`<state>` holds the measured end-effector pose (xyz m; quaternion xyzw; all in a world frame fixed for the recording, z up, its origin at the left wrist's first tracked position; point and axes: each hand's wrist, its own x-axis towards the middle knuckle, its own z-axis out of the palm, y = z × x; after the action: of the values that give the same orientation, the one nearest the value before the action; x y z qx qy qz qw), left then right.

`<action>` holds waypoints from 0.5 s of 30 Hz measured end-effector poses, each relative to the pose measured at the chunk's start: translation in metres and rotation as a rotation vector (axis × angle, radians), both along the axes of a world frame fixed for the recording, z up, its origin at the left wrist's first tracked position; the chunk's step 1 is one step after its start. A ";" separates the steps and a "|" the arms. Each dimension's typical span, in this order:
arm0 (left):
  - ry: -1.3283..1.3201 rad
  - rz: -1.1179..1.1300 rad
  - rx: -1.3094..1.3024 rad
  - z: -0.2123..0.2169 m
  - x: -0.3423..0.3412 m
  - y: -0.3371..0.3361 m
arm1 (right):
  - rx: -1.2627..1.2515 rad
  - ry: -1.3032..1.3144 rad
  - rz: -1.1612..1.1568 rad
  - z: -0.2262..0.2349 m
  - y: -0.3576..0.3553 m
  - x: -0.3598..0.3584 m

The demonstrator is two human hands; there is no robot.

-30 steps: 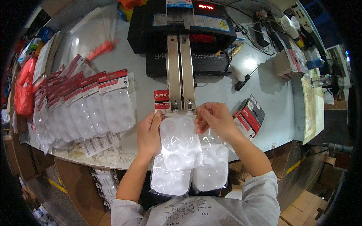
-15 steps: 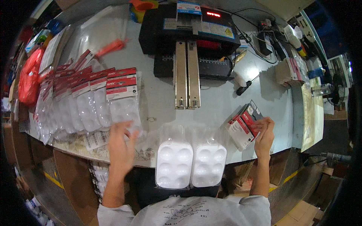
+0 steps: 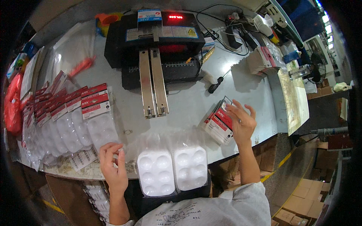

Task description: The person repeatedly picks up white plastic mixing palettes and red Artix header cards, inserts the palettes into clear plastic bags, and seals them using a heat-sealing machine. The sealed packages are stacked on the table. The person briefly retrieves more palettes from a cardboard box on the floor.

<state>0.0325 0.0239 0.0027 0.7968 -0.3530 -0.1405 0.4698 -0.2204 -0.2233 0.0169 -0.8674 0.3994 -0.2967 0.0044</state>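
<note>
Illumination moderate and cool across the grey tabletop (image 3: 184, 103), with a blown-out glare patch right of the black sealing machine (image 3: 117, 45) and a distinct shadow beside the card stack (image 3: 260, 62) at upper right. Small highlights glint off the clear plastic sleeves (image 3: 73, 45); the wells of the white palettes (image 3: 156, 169) show soft shading, and ceiling lights (image 3: 326, 19) clip at the right rim. Fisheye distortion bows the bench's front edge, corners vignette to black, floor area dim.
</note>
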 end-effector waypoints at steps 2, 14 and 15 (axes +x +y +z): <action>0.007 -0.021 0.030 0.000 -0.002 -0.001 | -0.008 -0.004 0.016 -0.006 -0.016 0.007; 0.141 0.000 0.029 0.000 -0.007 -0.002 | 0.093 0.085 0.061 -0.057 -0.126 0.060; 0.200 0.008 0.017 0.001 -0.009 -0.002 | 0.118 0.119 0.106 -0.059 -0.128 0.062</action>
<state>0.0236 0.0216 0.0032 0.7842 -0.2999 -0.2206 0.4964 -0.1588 -0.3514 -0.0421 -0.9017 0.3693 -0.2199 0.0477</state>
